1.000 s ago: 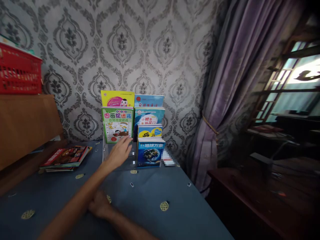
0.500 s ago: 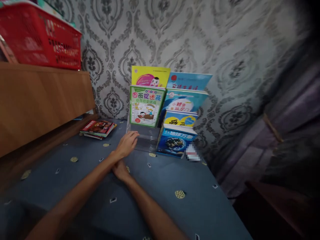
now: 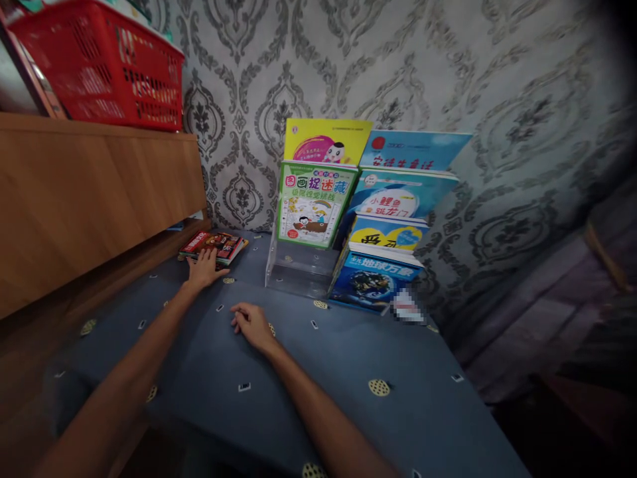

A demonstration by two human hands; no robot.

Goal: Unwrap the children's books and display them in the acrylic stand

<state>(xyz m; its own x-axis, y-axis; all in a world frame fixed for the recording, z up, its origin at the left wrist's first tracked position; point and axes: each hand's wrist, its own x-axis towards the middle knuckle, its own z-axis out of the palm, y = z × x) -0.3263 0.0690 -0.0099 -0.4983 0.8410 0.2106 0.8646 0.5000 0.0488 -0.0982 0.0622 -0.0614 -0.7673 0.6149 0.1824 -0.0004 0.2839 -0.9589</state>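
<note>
Red plastic forms the basket (image 3: pixel 149 93) standing on a wooden cabinet (image 3: pixel 99 199), far to the left of the clear book rack (image 3: pixel 298 275). Next comes the left hand (image 3: pixel 202 271), left of the rack and well apart from it, on the near edge of a low stack of magazines (image 3: pixel 229 245). Its fingers are spread wide over the red top cover, with the thumb pointing toward the rack; I cannot tell how firmly they press. Between that stack and the rack, but nearer the viewer, the right hand (image 3: pixel 253 324) is low over the blue tablecloth (image 3: pixel 199 358), fingers loosely bent; I cannot tell how far they close. On the rack's left side, a yellow book (image 3: pixel 328 129) leans behind a green book (image 3: pixel 316 212). Its right side bears four tiers of books, lowest an Earth-covered book (image 3: pixel 373 282). Right of the rack hangs a dim curtain (image 3: pixel 527 318).
</note>
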